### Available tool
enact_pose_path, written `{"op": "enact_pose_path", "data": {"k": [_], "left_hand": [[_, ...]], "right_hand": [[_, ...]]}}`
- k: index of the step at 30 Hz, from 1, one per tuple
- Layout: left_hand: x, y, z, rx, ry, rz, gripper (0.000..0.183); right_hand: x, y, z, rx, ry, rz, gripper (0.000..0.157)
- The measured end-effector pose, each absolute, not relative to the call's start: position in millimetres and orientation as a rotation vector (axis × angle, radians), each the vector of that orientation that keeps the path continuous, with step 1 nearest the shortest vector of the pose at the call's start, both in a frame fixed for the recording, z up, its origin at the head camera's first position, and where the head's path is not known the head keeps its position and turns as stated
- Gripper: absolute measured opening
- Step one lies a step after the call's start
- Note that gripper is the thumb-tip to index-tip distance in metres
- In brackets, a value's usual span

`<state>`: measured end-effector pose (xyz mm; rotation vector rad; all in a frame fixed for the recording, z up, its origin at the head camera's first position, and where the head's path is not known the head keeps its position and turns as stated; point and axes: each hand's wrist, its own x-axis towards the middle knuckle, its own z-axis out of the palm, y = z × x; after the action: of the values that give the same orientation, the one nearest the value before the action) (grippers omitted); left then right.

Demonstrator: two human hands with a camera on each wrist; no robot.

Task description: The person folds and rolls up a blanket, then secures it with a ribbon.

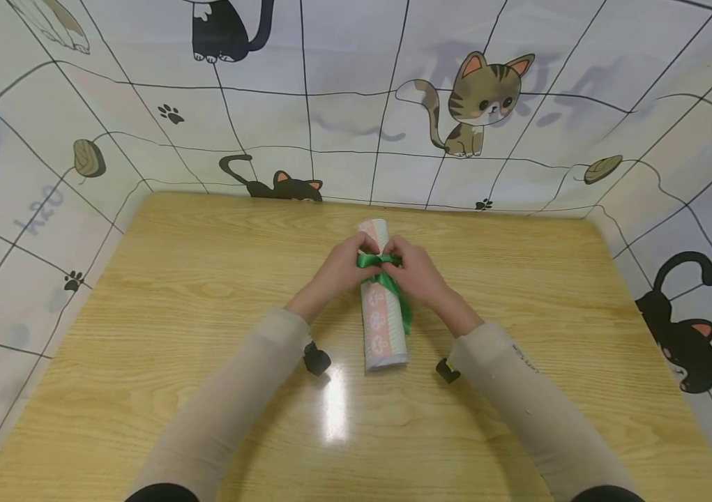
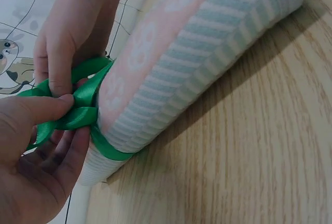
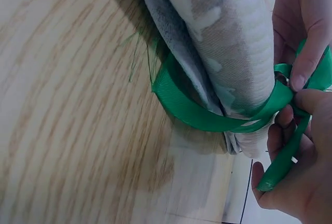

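A rolled towel (image 1: 381, 321), pink with pale patterns and striped in white and grey-green, lies lengthwise on the table. Round its middle runs a green satin ribbon (image 3: 197, 119), gathered into loops on top. My left hand (image 1: 344, 265) pinches a ribbon loop between thumb and fingers from the left side. From the right, my right hand (image 1: 421, 275) pinches the ribbon close by, and the thumbs of both hands nearly meet at the knot. One ribbon tail hangs down the towel's right side, its frayed end on the wood. The fingers partly hide the knot.
The wooden table (image 1: 205, 279) meets cloth walls (image 1: 343, 118) printed with cats and grid lines at the back and sides. A bright light reflection (image 1: 334, 411) shows on the tabletop in front of the towel.
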<state>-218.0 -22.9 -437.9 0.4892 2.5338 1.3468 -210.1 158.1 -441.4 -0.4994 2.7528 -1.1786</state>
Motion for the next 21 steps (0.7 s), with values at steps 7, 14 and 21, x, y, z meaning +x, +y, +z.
{"op": "enact_pose_path", "data": {"k": [7,14,21], "left_hand": [[-216.9,-19.6,-439.6,0.376,2.578,1.309,0.026],[-216.8,-18.8,-440.3,0.347,2.567,1.368,0.018],[-216.3,-17.0,-440.4,0.329,2.590,1.390,0.015]], "right_hand": [[-208.1,160.8,-438.7,-0.524,2.722,-1.248,0.011],[-207.4,164.6,-436.9,-0.510,2.650,-1.313,0.020],[-209.5,166.5,-433.6,-0.342,2.578,-1.437,0.039]]}}
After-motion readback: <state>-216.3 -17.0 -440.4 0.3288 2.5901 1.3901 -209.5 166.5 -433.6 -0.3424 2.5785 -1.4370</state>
